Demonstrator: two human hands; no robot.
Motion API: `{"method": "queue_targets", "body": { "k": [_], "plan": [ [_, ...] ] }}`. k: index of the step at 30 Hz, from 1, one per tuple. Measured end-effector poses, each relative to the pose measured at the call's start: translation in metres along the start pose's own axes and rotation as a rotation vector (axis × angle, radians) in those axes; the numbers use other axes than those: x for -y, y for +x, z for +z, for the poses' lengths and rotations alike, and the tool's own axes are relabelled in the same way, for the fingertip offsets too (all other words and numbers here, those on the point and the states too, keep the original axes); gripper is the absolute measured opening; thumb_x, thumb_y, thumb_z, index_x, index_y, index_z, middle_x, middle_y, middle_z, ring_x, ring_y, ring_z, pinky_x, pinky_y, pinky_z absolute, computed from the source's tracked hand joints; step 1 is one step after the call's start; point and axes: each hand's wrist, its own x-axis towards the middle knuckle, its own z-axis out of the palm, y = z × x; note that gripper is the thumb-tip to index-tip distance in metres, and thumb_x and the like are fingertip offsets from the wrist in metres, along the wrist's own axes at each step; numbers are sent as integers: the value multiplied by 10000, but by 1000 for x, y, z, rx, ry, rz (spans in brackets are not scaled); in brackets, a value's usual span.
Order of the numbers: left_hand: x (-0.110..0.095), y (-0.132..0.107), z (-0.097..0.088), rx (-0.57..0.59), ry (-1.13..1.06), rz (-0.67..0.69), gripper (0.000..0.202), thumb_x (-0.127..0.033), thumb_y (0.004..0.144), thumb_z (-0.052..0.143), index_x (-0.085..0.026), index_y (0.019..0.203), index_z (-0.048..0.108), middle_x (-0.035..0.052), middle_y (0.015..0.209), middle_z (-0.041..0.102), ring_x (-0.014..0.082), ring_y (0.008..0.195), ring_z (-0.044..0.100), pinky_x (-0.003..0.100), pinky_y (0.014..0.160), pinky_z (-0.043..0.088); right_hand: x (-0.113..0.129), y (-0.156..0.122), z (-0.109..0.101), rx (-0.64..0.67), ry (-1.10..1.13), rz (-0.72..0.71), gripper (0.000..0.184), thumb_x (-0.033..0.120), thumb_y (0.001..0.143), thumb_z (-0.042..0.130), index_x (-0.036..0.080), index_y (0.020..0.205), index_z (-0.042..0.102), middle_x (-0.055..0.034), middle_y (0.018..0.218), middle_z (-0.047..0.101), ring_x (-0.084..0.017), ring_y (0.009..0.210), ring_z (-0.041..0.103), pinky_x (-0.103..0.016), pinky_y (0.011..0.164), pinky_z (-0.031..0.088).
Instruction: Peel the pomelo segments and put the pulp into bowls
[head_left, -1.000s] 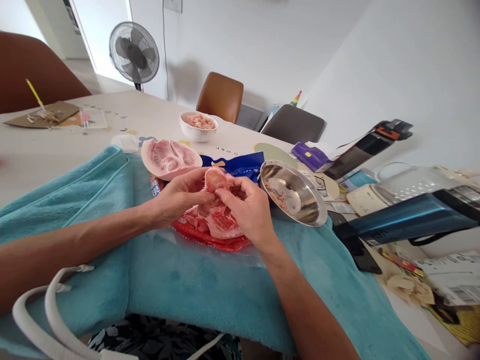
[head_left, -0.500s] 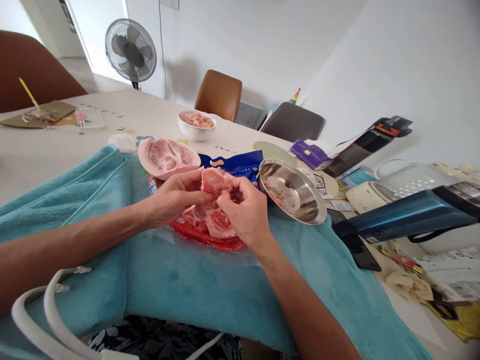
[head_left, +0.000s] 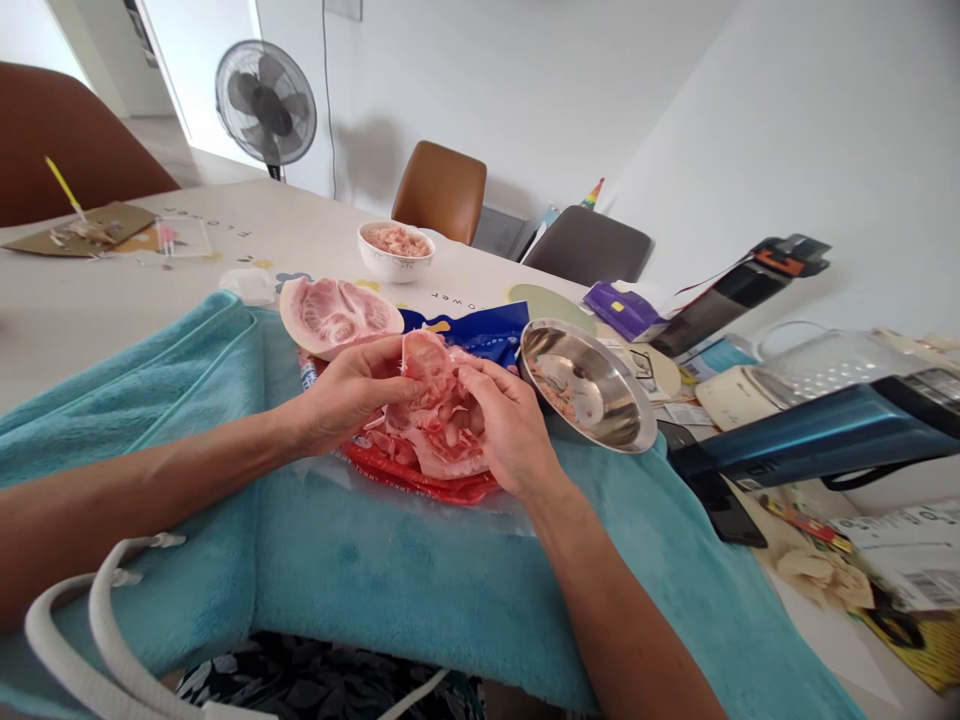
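Observation:
Both hands hold a pink pomelo piece [head_left: 433, 385] over a red plastic bag [head_left: 420, 478] lying on a teal towel [head_left: 390, 570]. My left hand [head_left: 349, 392] grips its left side, thumb pressed on the flesh. My right hand [head_left: 504, 420] pinches the fruit's right side with its fingers closed on the membrane. More torn pink peel [head_left: 442, 455] lies under the hands. A pomelo half shell [head_left: 337, 315] rests just behind my left hand. A steel bowl [head_left: 589, 388] with a few fruit bits stands right of my right hand.
A white bowl of peeled flesh [head_left: 395, 248] stands farther back on the table. A blue bag [head_left: 469, 330] lies behind the fruit. Clutter fills the right: a purple pack [head_left: 626, 310], a blue appliance [head_left: 810, 440], papers [head_left: 892, 560]. A fan [head_left: 266, 100] and chairs stand beyond.
My right hand's fingers have shifted from the top of the piece to its right side, pulling it more apart so that more flesh shows. My left hand keeps its grip.

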Motion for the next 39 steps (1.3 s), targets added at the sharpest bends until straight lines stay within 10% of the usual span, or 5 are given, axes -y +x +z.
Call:
{"method": "queue_targets", "body": {
  "k": [15, 33, 39],
  "plan": [
    [-1, 0, 3, -43, -47, -20, 300, -139, 696, 767, -190, 990, 734, 21, 876, 728, 143, 779, 673, 230, 696, 549, 4, -2, -4, 68, 93, 108, 239, 360, 699, 756, 187, 804, 629, 38, 569, 594, -83, 459, 508, -195, 403, 403],
    [-11, -6, 12, -135, -12, -245, 46, -201, 716, 778, -188, 695, 739, 0, 658, 712, 100, 584, 608, 178, 550, 499, 3, -12, -2, 36, 51, -40, 92, 294, 777, 626, 236, 706, 627, 54, 523, 581, -99, 400, 499, -247, 420, 439],
    [-14, 0, 10, -264, -100, -240, 150, -175, 708, 787, -205, 613, 676, -43, 547, 650, 72, 496, 533, 154, 448, 440, 22, -3, -38, -165, 67, -270, 110, 312, 790, 629, 210, 822, 657, 18, 631, 629, -114, 464, 558, -256, 431, 466]
  ]
}}
